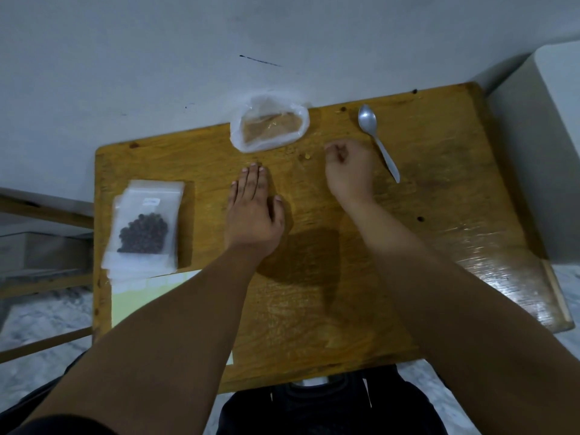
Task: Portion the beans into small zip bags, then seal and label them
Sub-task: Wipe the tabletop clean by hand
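A small zip bag with dark beans and a white label lies on a stack of empty zip bags at the table's left. A clear plastic bag of light brown beans sits at the table's far edge. My left hand lies flat on the wood with straight fingers, right of the filled bag. My right hand hovers near a few loose beans, fingers curled; whether it pinches a bean cannot be seen. A metal spoon lies just right of it.
A sheet of labels lies under my left forearm near the table's left front. The wooden table stands against a white wall. A white box stands off the right edge. A bench and floor show at left.
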